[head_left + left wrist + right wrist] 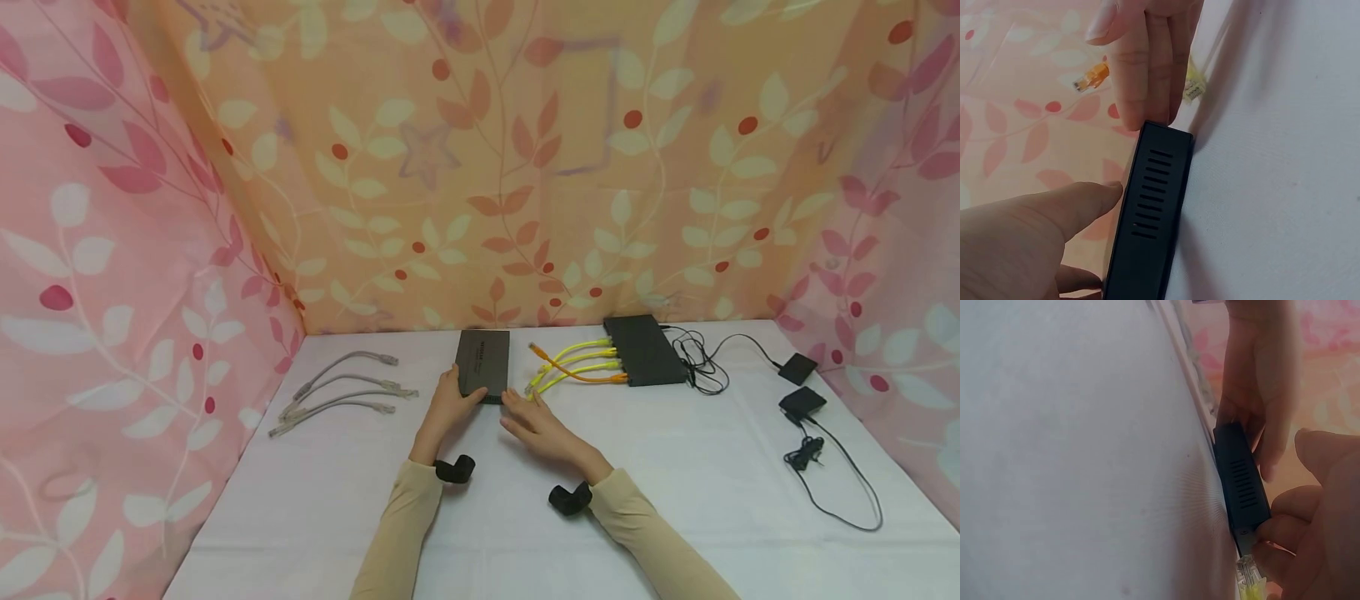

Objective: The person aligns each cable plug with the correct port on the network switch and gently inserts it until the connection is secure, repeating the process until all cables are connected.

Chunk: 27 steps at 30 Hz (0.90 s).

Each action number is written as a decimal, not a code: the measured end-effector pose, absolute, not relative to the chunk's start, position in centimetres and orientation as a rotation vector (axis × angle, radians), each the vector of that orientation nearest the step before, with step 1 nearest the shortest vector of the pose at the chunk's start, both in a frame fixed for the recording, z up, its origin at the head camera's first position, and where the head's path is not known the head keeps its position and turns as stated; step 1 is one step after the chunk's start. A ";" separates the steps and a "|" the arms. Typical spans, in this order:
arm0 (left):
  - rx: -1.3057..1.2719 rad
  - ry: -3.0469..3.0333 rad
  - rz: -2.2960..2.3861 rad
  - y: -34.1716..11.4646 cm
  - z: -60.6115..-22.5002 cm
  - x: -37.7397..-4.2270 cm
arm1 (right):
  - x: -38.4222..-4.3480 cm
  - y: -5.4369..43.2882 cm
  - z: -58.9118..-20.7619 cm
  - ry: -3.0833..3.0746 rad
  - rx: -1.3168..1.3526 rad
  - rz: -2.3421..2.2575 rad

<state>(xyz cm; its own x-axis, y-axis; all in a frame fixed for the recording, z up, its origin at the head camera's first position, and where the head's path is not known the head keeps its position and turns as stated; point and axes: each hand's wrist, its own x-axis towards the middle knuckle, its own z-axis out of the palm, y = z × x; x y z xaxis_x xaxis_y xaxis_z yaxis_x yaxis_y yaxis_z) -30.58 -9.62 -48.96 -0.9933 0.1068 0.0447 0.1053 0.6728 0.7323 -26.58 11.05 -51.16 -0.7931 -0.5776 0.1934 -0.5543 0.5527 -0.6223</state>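
Note:
A dark grey network switch [483,354] lies flat at the back middle of the white table. My left hand [446,408] grips its left side, with the thumb over the top near the front corner. My right hand [543,432] is at the switch's right front corner, fingers fairly straight and fingertips right at its side. In the left wrist view the switch's slotted end [1150,194] faces the camera. Just right of my right fingertips are the loose plugs of the yellow network cables [573,362], which run to a black box [648,354].
An orange network cable [577,375] also runs into the black box. Several grey network cables [337,396] lie to the left. At the right are two black power adapters [797,368] with cords [851,521]. Patterned cloth walls [487,167] enclose the table [495,542] at back and sides.

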 end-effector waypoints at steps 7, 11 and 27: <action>0.181 2.879 1.290 -10.1 -48.5 -30.6 | -26.0 10.8 -50.8 2.718 -1.000 -1.056; 0.195 2.900 1.269 -10.4 -48.5 -30.7 | -25.6 10.5 -50.8 2.698 -0.978 -1.050; 0.146 2.882 1.181 -11.6 -47.4 -30.3 | -23.9 9.6 -50.8 2.661 -0.960 -1.065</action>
<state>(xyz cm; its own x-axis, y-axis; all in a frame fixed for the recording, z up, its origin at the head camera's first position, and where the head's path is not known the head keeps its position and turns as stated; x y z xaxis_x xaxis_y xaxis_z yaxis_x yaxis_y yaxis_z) -30.33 -11.61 -47.38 -0.9954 0.0953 0.0138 0.0776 0.7090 0.7009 -23.86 9.62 -50.80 -0.7920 -0.5988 0.1191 -0.5156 0.5516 -0.6557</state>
